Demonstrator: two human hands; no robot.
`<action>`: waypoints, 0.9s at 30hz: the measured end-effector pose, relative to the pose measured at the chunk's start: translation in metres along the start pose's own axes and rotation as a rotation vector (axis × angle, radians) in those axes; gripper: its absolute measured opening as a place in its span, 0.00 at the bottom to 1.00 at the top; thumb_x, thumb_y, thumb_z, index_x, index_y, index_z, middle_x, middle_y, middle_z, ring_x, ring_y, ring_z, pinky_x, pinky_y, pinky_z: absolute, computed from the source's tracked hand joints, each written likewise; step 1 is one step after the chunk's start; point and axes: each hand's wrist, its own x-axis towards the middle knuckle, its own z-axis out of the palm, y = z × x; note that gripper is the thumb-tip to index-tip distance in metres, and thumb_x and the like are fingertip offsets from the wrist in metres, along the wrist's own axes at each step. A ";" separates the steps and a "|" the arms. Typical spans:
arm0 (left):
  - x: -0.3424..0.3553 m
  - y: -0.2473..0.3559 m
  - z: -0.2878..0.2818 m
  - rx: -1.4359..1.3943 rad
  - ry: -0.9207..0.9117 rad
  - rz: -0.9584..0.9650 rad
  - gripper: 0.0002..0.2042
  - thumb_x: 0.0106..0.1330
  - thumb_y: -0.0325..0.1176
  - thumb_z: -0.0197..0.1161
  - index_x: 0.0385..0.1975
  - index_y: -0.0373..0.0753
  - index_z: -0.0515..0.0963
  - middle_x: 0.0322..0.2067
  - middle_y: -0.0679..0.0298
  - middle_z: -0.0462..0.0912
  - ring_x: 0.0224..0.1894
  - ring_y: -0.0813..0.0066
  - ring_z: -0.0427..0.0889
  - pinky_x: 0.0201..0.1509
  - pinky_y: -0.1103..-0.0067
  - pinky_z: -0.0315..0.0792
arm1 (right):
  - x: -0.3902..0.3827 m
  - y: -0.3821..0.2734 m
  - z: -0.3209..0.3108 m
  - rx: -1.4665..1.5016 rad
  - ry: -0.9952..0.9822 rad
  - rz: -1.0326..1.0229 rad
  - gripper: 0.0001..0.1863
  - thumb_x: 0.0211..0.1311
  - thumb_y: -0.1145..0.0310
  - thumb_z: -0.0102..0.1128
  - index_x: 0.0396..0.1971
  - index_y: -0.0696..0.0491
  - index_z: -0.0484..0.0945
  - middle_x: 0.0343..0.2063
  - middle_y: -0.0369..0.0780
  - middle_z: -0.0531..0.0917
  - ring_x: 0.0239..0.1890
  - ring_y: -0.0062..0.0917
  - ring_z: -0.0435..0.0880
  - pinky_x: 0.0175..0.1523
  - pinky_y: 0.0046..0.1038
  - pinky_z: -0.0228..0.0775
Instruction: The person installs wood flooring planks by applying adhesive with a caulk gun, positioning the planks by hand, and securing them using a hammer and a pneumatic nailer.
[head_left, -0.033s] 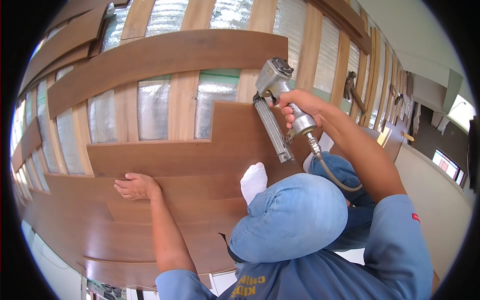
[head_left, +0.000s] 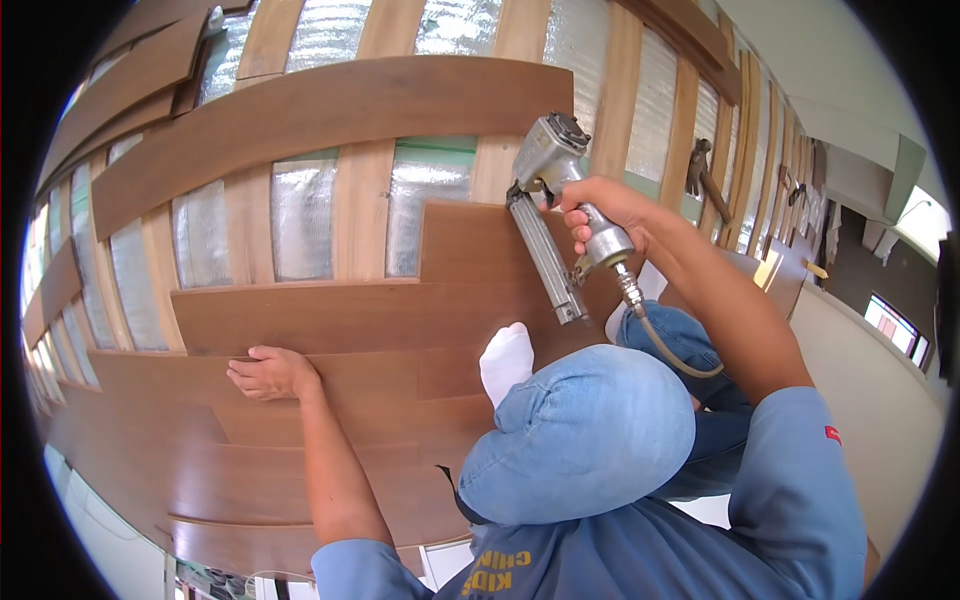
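My right hand (head_left: 605,212) is wrapped round the handle of a grey metal pneumatic nail gun (head_left: 545,245). An air hose (head_left: 665,345) runs from the handle's end down past my knee. The gun's nose is toward the front edge of the laid brown floorboards, and its long magazine slants down to the right above them. My left hand (head_left: 272,374) rests on the laid floorboards (head_left: 330,420), fingers stretched out to the left. Just beyond that hand lies the outermost long floorboard (head_left: 300,318), with a shorter floorboard (head_left: 462,245) beyond its right part, near the gun.
A loose plank (head_left: 340,110) lies across the wooden joists (head_left: 362,200), with silvery sheeting between them. More loose planks (head_left: 140,85) are piled at the far left, and others (head_left: 690,45) at the far right. A hammer (head_left: 705,180) lies on the joists. My socked foot (head_left: 506,362) is on the boards.
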 end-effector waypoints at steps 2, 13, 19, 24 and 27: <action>0.005 0.003 0.003 -0.027 0.028 0.012 0.27 0.79 0.44 0.50 0.70 0.33 0.70 0.72 0.52 0.68 0.71 0.50 0.67 0.74 0.55 0.61 | 0.003 0.007 -0.007 0.037 -0.011 -0.028 0.11 0.62 0.73 0.55 0.44 0.57 0.73 0.16 0.32 0.75 0.16 0.19 0.76 0.30 0.33 0.82; 0.004 0.000 0.000 0.005 -0.004 0.003 0.27 0.78 0.44 0.51 0.71 0.34 0.69 0.72 0.51 0.68 0.71 0.49 0.67 0.73 0.54 0.62 | 0.000 0.021 -0.016 0.120 -0.033 -0.073 0.12 0.62 0.74 0.53 0.45 0.57 0.74 0.17 0.31 0.74 0.16 0.18 0.75 0.29 0.33 0.81; 0.004 0.002 -0.002 -0.028 -0.004 0.003 0.26 0.78 0.42 0.52 0.71 0.34 0.69 0.72 0.51 0.68 0.71 0.49 0.66 0.73 0.55 0.62 | 0.007 0.022 -0.005 0.181 -0.119 -0.105 0.12 0.61 0.74 0.54 0.45 0.57 0.74 0.17 0.31 0.74 0.16 0.19 0.75 0.28 0.32 0.81; 0.003 0.001 -0.002 -0.033 0.003 -0.009 0.26 0.77 0.42 0.53 0.71 0.35 0.69 0.72 0.50 0.68 0.72 0.49 0.65 0.74 0.55 0.61 | 0.007 0.018 0.003 0.141 -0.095 -0.080 0.11 0.61 0.74 0.56 0.44 0.57 0.73 0.17 0.32 0.74 0.16 0.19 0.75 0.28 0.33 0.81; 0.001 0.001 -0.002 -0.037 0.012 -0.024 0.27 0.78 0.45 0.50 0.69 0.34 0.70 0.70 0.51 0.69 0.71 0.49 0.66 0.74 0.56 0.61 | 0.005 0.018 0.004 0.143 -0.078 -0.078 0.10 0.61 0.74 0.56 0.42 0.57 0.73 0.17 0.32 0.74 0.16 0.19 0.75 0.28 0.33 0.81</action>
